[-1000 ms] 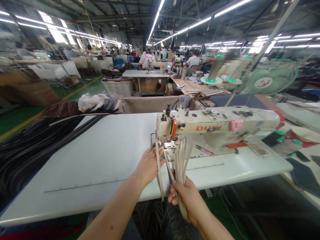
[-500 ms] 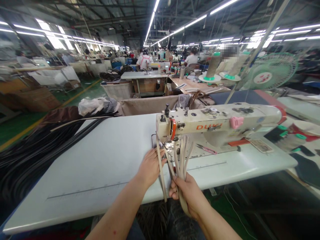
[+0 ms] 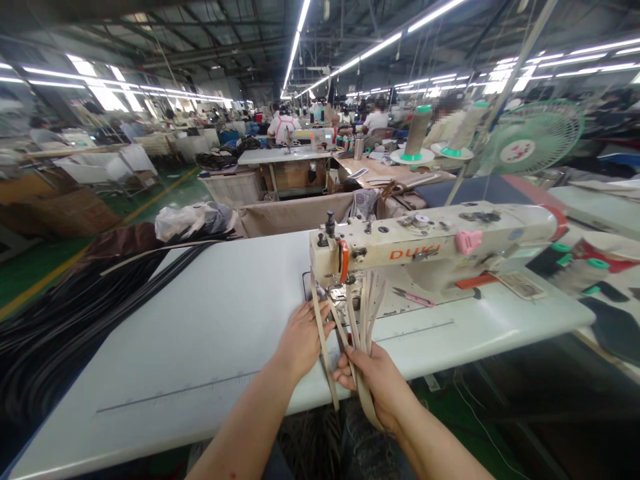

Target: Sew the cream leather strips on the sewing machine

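Note:
My right hand (image 3: pixel 377 377) is closed round a bundle of narrow beige straps (image 3: pixel 366 320). Their upper ends fan out in front of the sewing machine (image 3: pixel 425 250), and the lower part hangs past the table edge. My left hand (image 3: pixel 300 339) lies on the table beside the needle area, fingers stretched toward the presser foot (image 3: pixel 338 293). One beige strap (image 3: pixel 324 340) runs down across its fingers and over the front edge. Another strap slants from the presser foot to my right hand. My left fingertips are partly hidden by the strap.
Pink-handled thread snips (image 3: pixel 415 297) lie on the machine bed. Black strips (image 3: pixel 100 313) are heaped over the left end of the white table (image 3: pixel 225 320). Thread cones (image 3: pixel 417 137) and a green fan (image 3: pixel 530 143) stand behind the machine. Other people sit at machines farther back.
The camera view has shifted slightly. The lower end of the loose strap hangs a little farther right. Both hands keep nearly the same places and grips.

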`<state>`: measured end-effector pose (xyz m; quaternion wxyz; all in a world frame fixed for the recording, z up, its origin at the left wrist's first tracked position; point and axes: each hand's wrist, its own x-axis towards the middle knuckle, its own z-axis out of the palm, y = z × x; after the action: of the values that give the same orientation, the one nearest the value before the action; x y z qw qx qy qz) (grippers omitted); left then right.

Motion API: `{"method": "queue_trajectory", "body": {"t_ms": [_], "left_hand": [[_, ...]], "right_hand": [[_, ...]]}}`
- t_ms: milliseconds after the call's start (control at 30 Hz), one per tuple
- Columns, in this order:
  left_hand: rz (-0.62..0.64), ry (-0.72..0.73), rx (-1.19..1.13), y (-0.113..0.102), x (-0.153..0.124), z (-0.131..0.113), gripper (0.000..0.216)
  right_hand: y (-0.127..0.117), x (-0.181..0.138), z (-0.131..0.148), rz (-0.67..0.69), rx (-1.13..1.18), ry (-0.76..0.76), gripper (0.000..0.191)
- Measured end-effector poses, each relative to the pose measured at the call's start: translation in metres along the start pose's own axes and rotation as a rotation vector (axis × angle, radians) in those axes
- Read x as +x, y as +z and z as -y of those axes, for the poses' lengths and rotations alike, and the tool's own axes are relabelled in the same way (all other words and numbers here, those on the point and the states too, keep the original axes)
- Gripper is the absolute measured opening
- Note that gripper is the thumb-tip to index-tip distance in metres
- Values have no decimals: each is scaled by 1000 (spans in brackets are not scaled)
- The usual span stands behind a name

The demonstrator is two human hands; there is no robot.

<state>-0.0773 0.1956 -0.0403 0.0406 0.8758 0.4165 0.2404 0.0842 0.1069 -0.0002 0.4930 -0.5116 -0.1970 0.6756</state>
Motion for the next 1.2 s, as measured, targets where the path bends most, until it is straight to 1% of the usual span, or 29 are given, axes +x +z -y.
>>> {"method": "queue_trajectory", "body": {"t_ms": [67,167,333,467,600,800,1200], "left_hand": [[3,-1,10,2,0,1,40],[9,-13,21,5,-1,2,40],[-5,0,26,7,-1,4,39],[2,-4,31,7,-2,5,41],[3,-9,38,5,-1,3,42],[14,-8,36,3,-1,1,42],[-9,11,45,5,-1,1,41]], "right_hand": [[-2,-4,2,4,13,16,35],[-8,-13,1,26,19,50,39],[-18,-30,-2,48,-19,92,37],[-23,-42,-4,59,-64,98,37],[-28,-53,-10,98,-109,98,37],[-36,-61,-21,133,-140,120,41],[-40,-72,-18,168,-139,123,42]]}}
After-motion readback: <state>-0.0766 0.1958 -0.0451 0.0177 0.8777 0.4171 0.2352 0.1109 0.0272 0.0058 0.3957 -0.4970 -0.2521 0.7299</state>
